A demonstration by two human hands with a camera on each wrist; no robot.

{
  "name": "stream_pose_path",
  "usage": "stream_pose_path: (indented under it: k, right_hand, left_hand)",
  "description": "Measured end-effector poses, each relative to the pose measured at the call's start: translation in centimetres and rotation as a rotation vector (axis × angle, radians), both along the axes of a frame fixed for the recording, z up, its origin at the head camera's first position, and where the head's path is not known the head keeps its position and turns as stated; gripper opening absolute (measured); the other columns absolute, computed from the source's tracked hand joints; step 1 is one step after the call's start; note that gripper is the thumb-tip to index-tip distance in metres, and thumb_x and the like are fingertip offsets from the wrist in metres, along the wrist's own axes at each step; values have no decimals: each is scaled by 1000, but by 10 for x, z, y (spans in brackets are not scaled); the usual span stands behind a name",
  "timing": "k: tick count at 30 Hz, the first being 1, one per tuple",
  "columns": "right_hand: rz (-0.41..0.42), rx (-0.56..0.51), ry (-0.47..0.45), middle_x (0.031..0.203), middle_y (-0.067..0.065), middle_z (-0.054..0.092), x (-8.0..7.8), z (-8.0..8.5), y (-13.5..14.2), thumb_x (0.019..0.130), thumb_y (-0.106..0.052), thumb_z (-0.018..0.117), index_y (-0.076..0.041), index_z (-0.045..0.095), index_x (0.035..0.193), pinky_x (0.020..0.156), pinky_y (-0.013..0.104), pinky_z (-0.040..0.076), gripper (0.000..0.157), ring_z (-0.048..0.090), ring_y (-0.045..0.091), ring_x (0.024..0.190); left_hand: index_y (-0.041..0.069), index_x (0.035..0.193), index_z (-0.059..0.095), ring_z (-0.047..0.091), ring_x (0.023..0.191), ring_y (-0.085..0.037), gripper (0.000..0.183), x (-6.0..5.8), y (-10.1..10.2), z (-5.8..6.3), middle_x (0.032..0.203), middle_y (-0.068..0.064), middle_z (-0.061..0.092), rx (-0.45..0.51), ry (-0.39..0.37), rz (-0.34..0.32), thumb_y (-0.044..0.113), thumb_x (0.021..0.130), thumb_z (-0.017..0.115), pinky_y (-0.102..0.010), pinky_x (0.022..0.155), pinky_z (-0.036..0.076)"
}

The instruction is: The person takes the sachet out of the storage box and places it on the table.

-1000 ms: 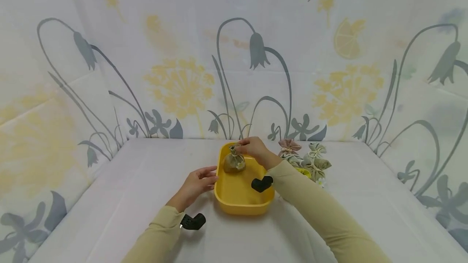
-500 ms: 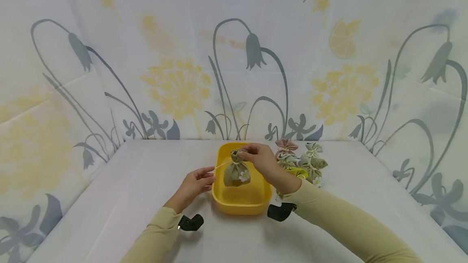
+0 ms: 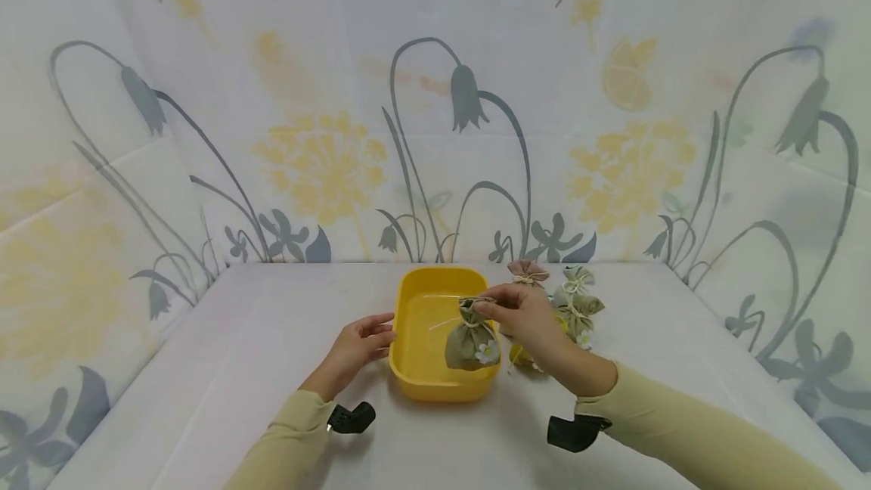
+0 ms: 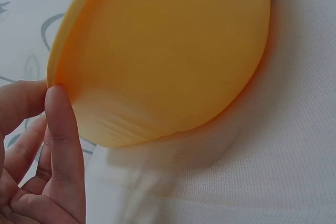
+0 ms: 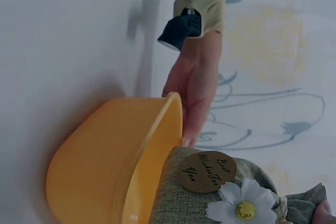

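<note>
My right hand (image 3: 534, 320) pinches the gathered neck of a grey-green drawstring pouch (image 3: 469, 350). The pouch hangs over the right side of a yellow plastic tub (image 3: 442, 395), its lower part in front of the rim. A white fabric flower (image 5: 243, 209) and a round brown tag (image 5: 206, 171) with handwriting-style lettering decorate the pouch. At the tub's left side, my left hand (image 3: 357, 346) touches the wall near the rim with fairly straight fingers. The left wrist view has the thumb (image 4: 60, 108) lying against the yellow wall.
Right of the tub lies a group of other small pouches, among them a pink one (image 3: 527, 272), a green one (image 3: 578, 308) and a yellow one (image 3: 522, 358) partly behind my right hand. White cloth (image 3: 272, 308) covers the table, with a flower-printed curtain (image 3: 327, 97) behind.
The grey-green pouch has come up from the tub's back left and moved right and nearer, held in my right hand. My left hand stays at the tub's side.
</note>
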State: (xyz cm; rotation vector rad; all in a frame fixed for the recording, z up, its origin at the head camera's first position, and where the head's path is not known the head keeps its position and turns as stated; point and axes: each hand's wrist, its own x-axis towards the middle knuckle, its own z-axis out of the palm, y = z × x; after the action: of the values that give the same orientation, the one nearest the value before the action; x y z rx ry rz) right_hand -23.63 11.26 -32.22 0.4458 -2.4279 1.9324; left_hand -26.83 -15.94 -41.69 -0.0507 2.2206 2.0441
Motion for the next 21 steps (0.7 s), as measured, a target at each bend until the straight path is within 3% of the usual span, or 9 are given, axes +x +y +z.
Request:
stream_pose_path:
  k: [3, 6, 9, 16, 21]
  right_hand:
    - [-24, -6, -4, 84, 1, 65, 9, 2, 13, 87, -13, 66, 5, 66, 101, 59, 21, 47, 22, 53, 12, 68]
    - [-44, 16, 22, 88, 3, 66, 16, 3, 26, 87, -14, 65, 6, 65, 103, 71, 23, 51, 25, 59, 13, 79]
    - [-61, 40, 49, 88, 5, 66, 23, 4, 39, 88, -13, 64, 7, 64, 105, 72, 24, 52, 26, 59, 12, 80]
    - [-137, 96, 70, 91, -4, 63, 34, 3, 71, 92, -20, 59, 8, 60, 110, 73, 22, 50, 33, 56, 5, 84]
    - [-154, 23, 55, 92, -11, 62, 38, -5, 100, 94, -20, 56, 1, 62, 106, 77, 16, 47, 25, 56, 4, 88]
  left_hand:
    - [2, 129, 54, 61, 89, -20, 43, 1, 0, 0, 112, -15, 57, 21, -13, -4, 11, 88, 64, -31, 80, 53]
    - [0, 128, 53, 61, 89, -20, 41, 2, 0, 0, 112, -16, 57, 27, -12, 2, 9, 89, 63, -31, 79, 54]
    - [1, 128, 54, 61, 87, -20, 40, 3, -1, 0, 110, -15, 58, 24, -15, 17, 8, 89, 63, -31, 78, 54]
    - [1, 129, 53, 60, 88, -20, 40, 3, 0, 3, 111, -16, 57, 30, -4, 18, 7, 90, 61, -31, 79, 54]
    - [0, 128, 53, 60, 86, -18, 40, 3, 1, 2, 110, -15, 56, 35, -1, 3, 7, 90, 61, -31, 79, 54]
